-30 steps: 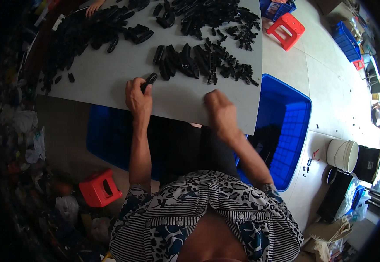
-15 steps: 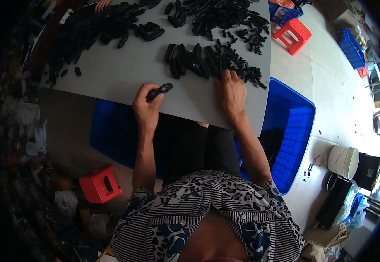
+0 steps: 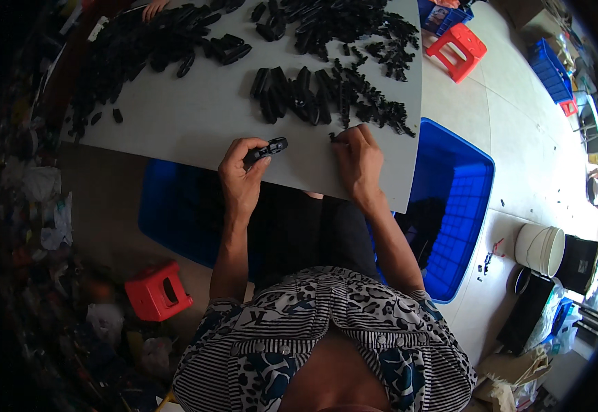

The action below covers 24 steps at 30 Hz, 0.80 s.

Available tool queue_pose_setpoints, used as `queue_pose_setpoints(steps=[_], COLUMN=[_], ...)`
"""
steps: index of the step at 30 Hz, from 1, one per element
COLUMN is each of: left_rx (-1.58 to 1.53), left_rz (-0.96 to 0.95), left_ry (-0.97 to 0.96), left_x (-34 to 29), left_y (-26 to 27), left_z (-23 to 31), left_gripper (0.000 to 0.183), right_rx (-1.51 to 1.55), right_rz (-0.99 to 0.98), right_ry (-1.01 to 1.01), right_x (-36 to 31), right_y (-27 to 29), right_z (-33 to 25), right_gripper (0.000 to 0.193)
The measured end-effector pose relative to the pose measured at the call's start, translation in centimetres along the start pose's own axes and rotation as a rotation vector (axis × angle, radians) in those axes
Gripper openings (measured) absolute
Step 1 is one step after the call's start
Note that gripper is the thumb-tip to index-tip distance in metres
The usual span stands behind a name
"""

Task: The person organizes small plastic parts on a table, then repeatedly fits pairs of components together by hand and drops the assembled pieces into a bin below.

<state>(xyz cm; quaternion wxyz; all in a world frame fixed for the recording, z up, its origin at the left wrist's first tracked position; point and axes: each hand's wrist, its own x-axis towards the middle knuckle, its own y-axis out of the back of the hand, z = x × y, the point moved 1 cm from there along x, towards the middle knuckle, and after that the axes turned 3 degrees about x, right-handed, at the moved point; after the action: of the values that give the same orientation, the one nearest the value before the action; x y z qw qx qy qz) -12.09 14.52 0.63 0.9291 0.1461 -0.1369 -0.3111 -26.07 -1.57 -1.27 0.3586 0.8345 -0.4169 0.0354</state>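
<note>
My left hand [image 3: 241, 172] is closed round a long black plastic part [image 3: 271, 147], held tilted above the near edge of the grey-white table [image 3: 175, 130]. To its right, my right hand [image 3: 361, 159] pinches a small black plastic piece [image 3: 334, 137] between thumb and fingers, just above the tabletop. Beyond the hands lies a group of long black parts [image 3: 292, 96]. A pile of small black pieces [image 3: 381, 113] spreads beside that group, on the right.
Larger black heaps [image 3: 151, 44] cover the table's far left, where another person's hand [image 3: 153, 9] shows. Blue bins [image 3: 469, 199] stand below the table edge. Red stools [image 3: 458, 51] stand on the floor, and a white bucket [image 3: 541, 248] is at the right.
My right hand has drawn back from the pile toward me with a small black piece in its fingers. My left hand has moved slightly right and turned the long part.
</note>
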Motion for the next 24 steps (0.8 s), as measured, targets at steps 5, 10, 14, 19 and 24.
queue_pose_setpoints(steps=[5,10,14,19,24], left_rx=[-0.158,-0.176,-0.167,-0.336,-0.313], left_rz=[-0.093,-0.171,-0.244,-0.400,-0.457], left_ry=[0.030,0.053,-0.012,0.169,0.158], left_x=[-0.4,-0.8,-0.9,-1.5,-1.6], left_y=[-1.2,-2.6,-3.7,-5.0,-6.0], left_z=[0.6,1.8,2.1,2.7,2.8], left_gripper=[0.025,0.025,0.024,0.022,0.020], right_rx=[1.274,1.523,1.442,1.082,0.727], right_rz=[-0.185,-0.227,-0.222,-0.109,-0.129], right_ry=[-0.581,-0.647,-0.620,-0.426,-0.225], right_x=[-2.3,-3.3,-3.5,-3.4,-2.9], right_y=[0.2,0.6,1.4,2.2,2.6], right_z=[0.2,-0.4,-0.3,-0.5,-0.5], right_gripper=[0.010,0.005,0.006,0.007,0.009])
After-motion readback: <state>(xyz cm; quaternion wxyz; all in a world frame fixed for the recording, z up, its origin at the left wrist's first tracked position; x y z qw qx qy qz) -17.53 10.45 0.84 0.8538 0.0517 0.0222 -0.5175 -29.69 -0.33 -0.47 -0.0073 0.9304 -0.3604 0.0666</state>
